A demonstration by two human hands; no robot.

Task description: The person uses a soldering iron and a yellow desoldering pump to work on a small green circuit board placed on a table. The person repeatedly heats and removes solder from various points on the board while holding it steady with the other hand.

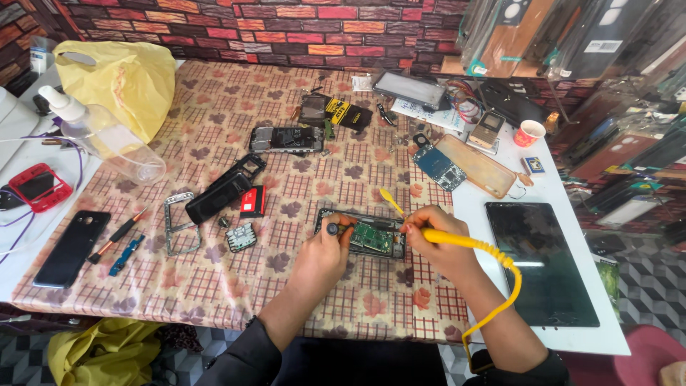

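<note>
Opened phone [363, 234] lies on the patterned counter [300, 286] left of the dark tablet [541, 261]; left hand [323, 255] fingers clenched on a small tool at its edge, right hand [437, 243] grasping yellow-corded soldering iron [457, 239] over it.

Along the near edge of the table [214, 300] we find open cloth. The black phone [71, 246], screwdrivers [118, 232] and metal frame [179, 221] crowd its left edge; the tablet [543, 264] fills the right corner.
</note>
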